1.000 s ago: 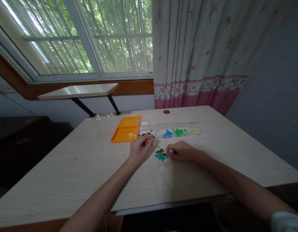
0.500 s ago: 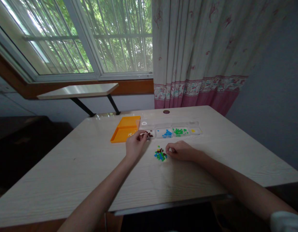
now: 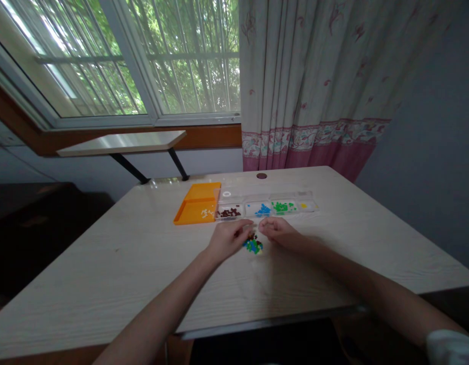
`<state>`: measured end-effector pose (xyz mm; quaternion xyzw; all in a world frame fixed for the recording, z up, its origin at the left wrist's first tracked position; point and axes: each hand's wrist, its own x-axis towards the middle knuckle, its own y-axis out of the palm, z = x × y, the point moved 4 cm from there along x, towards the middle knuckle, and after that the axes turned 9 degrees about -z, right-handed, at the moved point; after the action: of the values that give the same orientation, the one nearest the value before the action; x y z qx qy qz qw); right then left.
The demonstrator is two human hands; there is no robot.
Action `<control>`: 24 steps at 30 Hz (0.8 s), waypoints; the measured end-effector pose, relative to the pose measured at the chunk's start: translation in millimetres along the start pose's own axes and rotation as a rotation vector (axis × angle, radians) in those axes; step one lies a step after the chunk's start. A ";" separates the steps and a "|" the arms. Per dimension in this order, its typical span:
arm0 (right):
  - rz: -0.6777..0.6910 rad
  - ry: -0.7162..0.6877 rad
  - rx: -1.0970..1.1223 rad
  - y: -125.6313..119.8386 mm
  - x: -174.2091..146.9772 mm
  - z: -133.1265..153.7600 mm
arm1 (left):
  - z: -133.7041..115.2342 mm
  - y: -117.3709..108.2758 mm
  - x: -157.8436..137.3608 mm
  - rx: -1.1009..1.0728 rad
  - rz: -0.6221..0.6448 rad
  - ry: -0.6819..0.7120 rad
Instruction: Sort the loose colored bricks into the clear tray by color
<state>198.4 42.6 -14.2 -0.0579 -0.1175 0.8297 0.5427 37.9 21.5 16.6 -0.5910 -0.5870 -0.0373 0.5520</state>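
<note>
Pile point(image 3: 253, 247): small, multicoloured pieces
Left hand point(image 3: 227, 239): at pile's left edge
Right hand point(image 3: 279, 233): beyond pile's right
Fingers: both hands' curled; cannot tell if pinching

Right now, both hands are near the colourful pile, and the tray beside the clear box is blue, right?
Not blue: the head view shows the tray is orange. The left hand and right hand are near the pile.

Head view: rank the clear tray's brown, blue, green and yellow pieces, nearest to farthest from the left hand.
From the left hand:
1. Brown pieces, just beyond it.
2. Blue pieces, right of brown.
3. Green pieces, right of blue.
4. Yellow, rightmost.
</note>
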 end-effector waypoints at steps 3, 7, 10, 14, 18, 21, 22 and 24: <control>0.011 0.034 0.081 1.3 0.9 0.7 | -7.7 5.1 -0.4 -0.026 0.038 0.008; 0.030 0.036 0.140 3.6 4.0 -2.6 | -8.4 8.6 -0.8 -0.057 0.053 -0.009; 0.042 0.044 0.181 5.8 5.7 -6.0 | -8.2 9.8 -1.0 -0.067 0.052 -0.021; 0.041 0.052 0.201 6.7 5.6 -5.4 | -7.9 10.1 -0.8 -0.068 0.057 -0.043; 0.038 0.051 0.217 6.5 5.3 -3.0 | -5.9 10.5 -1.0 -0.093 0.047 -0.079; 0.049 0.052 0.235 7.0 5.8 -3.6 | -4.4 11.1 -1.4 -0.107 0.025 -0.105; 0.052 0.054 0.235 7.2 5.9 -4.3 | -4.1 11.3 -1.6 -0.111 0.020 -0.111; 0.051 0.059 0.235 7.2 6.2 -5.5 | -3.9 11.8 -1.9 -0.121 0.020 -0.120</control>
<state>190.7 46.2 -21.2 -0.0212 -0.0022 0.8493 0.5275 48.4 21.1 9.7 -0.6303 -0.6096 -0.0316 0.4797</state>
